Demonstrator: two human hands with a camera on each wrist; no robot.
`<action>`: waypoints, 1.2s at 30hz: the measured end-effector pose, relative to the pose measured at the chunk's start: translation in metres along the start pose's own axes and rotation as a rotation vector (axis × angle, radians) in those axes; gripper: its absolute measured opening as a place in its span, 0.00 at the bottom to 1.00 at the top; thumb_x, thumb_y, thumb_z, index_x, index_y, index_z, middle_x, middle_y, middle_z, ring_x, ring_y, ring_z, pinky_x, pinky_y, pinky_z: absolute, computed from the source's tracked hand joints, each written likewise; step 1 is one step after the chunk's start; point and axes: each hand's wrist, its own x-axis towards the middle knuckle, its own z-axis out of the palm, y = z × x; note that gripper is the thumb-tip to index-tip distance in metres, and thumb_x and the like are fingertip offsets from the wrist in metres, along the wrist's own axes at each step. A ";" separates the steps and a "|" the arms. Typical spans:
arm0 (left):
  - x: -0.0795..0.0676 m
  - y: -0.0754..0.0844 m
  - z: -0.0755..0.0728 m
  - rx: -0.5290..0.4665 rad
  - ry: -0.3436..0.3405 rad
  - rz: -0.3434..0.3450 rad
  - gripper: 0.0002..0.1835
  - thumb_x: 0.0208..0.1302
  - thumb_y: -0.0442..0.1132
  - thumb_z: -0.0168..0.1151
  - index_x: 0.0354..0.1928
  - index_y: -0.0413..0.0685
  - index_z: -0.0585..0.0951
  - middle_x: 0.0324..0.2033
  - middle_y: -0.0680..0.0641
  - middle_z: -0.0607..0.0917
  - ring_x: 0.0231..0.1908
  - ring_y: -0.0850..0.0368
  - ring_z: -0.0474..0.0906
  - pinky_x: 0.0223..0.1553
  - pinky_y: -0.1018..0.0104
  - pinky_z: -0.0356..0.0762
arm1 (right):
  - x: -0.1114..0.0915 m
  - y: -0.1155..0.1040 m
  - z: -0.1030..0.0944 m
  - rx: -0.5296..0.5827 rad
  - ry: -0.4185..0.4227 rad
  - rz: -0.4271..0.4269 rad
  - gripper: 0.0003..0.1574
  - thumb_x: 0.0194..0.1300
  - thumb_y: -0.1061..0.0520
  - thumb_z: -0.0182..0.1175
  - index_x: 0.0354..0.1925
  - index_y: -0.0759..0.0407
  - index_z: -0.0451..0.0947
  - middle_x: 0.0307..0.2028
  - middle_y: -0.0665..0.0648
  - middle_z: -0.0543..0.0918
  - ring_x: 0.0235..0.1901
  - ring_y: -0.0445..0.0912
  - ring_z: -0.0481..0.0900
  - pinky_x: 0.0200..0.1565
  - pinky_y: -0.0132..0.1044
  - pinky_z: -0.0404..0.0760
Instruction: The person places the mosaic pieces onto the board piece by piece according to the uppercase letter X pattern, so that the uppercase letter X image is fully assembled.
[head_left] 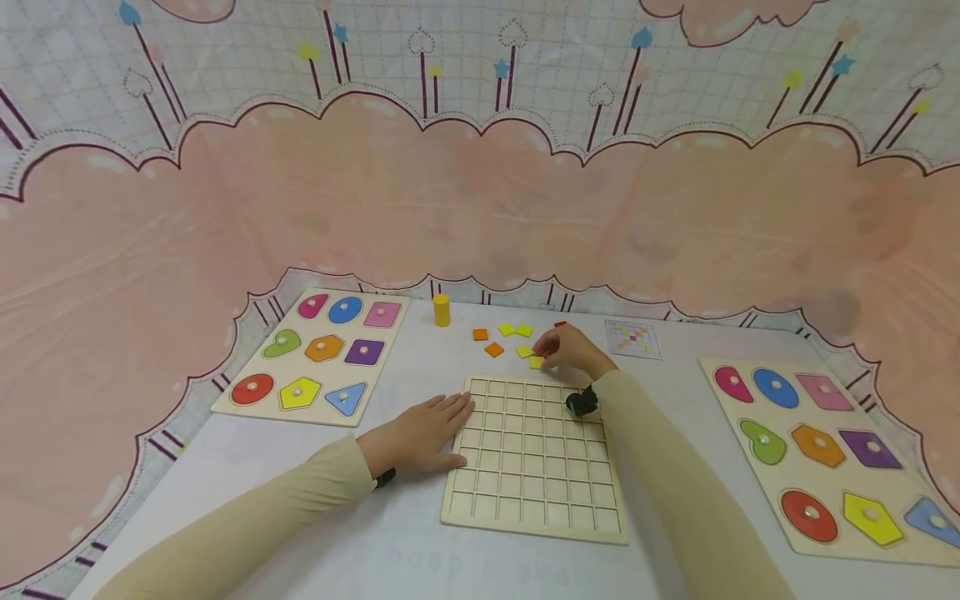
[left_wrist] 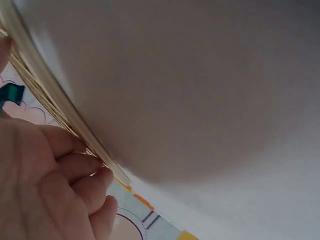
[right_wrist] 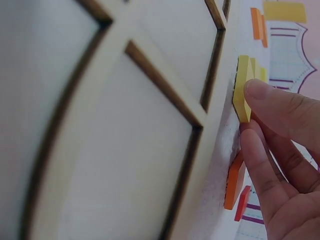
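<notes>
Pale wood, smooth and flat-edged: a square grid board [head_left: 510,485], thin raised ribs marking seven columns of shallow square cells by seven rows. Lies on a matt white tabletop [head_left: 405,533], between the two forearms.

Left hand [head_left: 420,433]: fingers extended, palm down, resting along the board's left edge. Right hand [head_left: 573,348]: just beyond the board's far edge, thumb and curled fingertips pinching a yellow tile [right_wrist: 242,90], flat, square and crisp-edged. Whether the tile is clear of the table, cannot tell.

Loose tiles past the board, head view: four yellow counting the pinched one, two orange tiles [head_left: 480,334], one red tile [head_left: 561,324] partly behind the hand. Wrist view shows orange and red below the right fingertips.

One upright yellow cylinder [head_left: 442,310], left of the tiles. One thin card [head_left: 633,339] with a printed coloured grid, right of them.

Two wooden shape boards, left board [head_left: 251,410] and right board [head_left: 797,533], each with nine knobbed pieces: circle, oval, heart, hexagon, pentagon, triangle, two squares, one D-shape.

Two beige sleeves [head_left: 675,483]; creased cloth [head_left: 450,208] behind, pink scallops.
</notes>
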 end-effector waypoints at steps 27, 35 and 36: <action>-0.005 -0.003 -0.001 0.054 0.006 0.158 0.49 0.61 0.70 0.44 0.74 0.46 0.48 0.74 0.46 0.49 0.74 0.52 0.46 0.73 0.58 0.48 | -0.003 -0.001 0.000 -0.055 -0.003 0.026 0.16 0.48 0.68 0.70 0.39 0.67 0.83 0.34 0.61 0.84 0.33 0.45 0.77 0.41 0.34 0.78; -0.003 -0.007 0.000 0.085 0.003 0.141 0.52 0.59 0.73 0.43 0.74 0.45 0.48 0.74 0.46 0.49 0.74 0.53 0.45 0.73 0.59 0.48 | -0.002 -0.002 0.001 -0.079 -0.016 0.040 0.15 0.48 0.67 0.70 0.38 0.67 0.83 0.34 0.60 0.85 0.32 0.43 0.77 0.39 0.32 0.78; -0.003 -0.008 0.000 0.079 0.004 0.137 0.52 0.59 0.73 0.44 0.74 0.45 0.48 0.74 0.46 0.49 0.74 0.53 0.45 0.73 0.59 0.48 | -0.002 -0.002 0.001 -0.078 -0.018 0.047 0.15 0.48 0.67 0.70 0.38 0.67 0.83 0.34 0.60 0.85 0.32 0.43 0.77 0.39 0.31 0.78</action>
